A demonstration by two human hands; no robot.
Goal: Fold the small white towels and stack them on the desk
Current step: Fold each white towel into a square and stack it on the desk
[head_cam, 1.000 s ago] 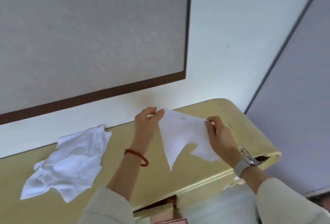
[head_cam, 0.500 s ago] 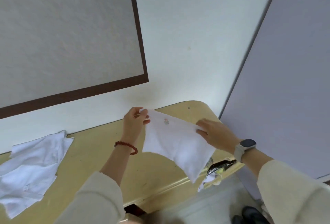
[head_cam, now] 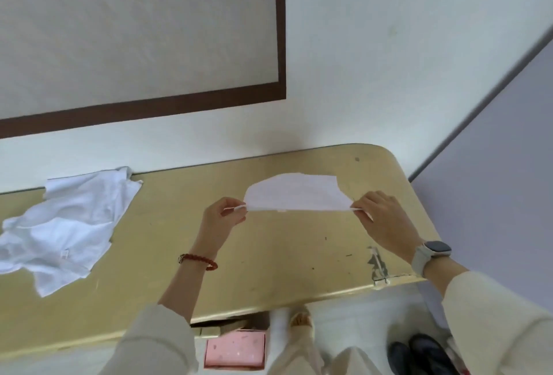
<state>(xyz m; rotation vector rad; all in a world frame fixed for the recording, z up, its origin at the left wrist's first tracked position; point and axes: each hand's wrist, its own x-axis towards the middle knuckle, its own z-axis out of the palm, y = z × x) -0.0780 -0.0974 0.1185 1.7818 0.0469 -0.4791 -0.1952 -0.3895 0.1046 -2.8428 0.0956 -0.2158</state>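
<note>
Two hands stretch one small white towel [head_cam: 294, 196] above the desk [head_cam: 269, 255]: left hand [head_cam: 220, 222] pinches its left corner, right hand [head_cam: 386, 222] pinches the right. Crumpled towel pile [head_cam: 65, 225] sits far left.

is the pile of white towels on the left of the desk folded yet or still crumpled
Still crumpled. The towels lie in a loose, wrinkled heap on the desk, edges splayed unevenly, with no flat folded layers or squared corners showing.
</note>
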